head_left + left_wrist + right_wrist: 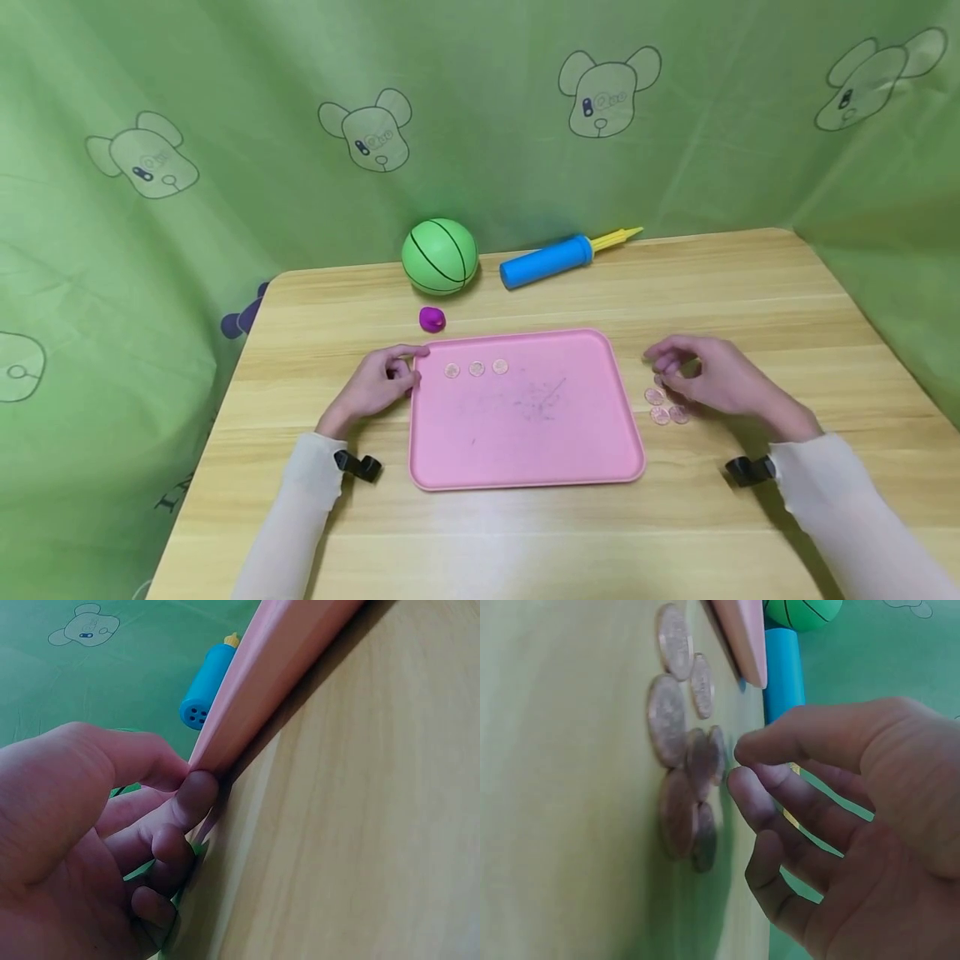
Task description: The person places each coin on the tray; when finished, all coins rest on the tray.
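While the left hand (377,382) held the pink tray (525,454) at its left edge, near the far corner, the right hand (716,377) hovered over the table (510,550) just right of the tray. Thumb and finger of the left hand pinched the tray's rim, with the other fingers curling below them. On the right hand the fingers were loosely bent, the tips of thumb and finger close together with no coin visible between them; whether those two tips met, I cannot tell.

Seven loose coins (660,415) lay on the table in a small cluster beneath and beside the right hand, several touching or overlapping, as the right wrist view showed; from the head some were hidden by that hand. Three coins in the tray (477,367) lay flat in a row, apart from one another, toward the far left. Dark marks (542,402) streaked the tray's floor right of its middle.

Beyond the tray's far left corner sat a small purple object (432,319), and farther off a green ball (440,257) with black lines. Right of the ball lay a blue pump (547,262), its yellow nozzle (618,238) pointing right. Green cloth (480,50) printed with bear heads hung behind the table.
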The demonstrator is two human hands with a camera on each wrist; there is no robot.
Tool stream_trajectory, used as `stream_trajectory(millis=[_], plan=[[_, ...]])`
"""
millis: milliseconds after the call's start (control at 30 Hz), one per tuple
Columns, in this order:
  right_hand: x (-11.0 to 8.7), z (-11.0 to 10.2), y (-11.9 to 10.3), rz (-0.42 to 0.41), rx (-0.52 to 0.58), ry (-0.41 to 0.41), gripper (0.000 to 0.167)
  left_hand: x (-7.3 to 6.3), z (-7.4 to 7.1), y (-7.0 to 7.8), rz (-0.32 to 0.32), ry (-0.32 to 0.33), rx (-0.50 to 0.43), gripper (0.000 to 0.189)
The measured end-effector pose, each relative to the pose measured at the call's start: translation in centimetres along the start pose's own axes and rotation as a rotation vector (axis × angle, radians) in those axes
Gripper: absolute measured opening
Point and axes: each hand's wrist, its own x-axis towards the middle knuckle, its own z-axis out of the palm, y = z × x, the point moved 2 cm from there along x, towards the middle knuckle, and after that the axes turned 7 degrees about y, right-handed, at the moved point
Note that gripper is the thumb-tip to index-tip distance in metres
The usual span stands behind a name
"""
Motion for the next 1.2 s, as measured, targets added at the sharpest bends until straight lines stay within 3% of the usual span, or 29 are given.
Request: stream_trajectory(millis=[167, 500, 867, 1033, 1200], plan=[[-0.3, 0.4, 0.4, 0.003, -0.014, 0.01, 0.03, 0.0, 0.0, -0.1, 0.003, -0.003, -0.009, 0.044], [0.4, 0.1, 0.7, 0.11, -0.097, -0.032, 0.029, -0.1, 0.0, 0.0, 0.011, 0.002, 0.02, 0.044], [0.6, 0.8, 1.1, 0.12, -0.07, -0.077, 0.031, -0.2, -0.2, -0.2, -0.007, 0.005, 0.003, 0.044], [0.6, 0.9, 0.7, 0.082, -0.081, -0.034, 0.035, -0.1, -0.1, -0.2, 0.007, 0.006, 0.004, 0.044], [0.3, 1.2, 0.6, -0.006, -0.056, 0.115, 0.024, 0.0, 0.1, -0.1, 0.016, 0.006, 0.004, 0.044]])
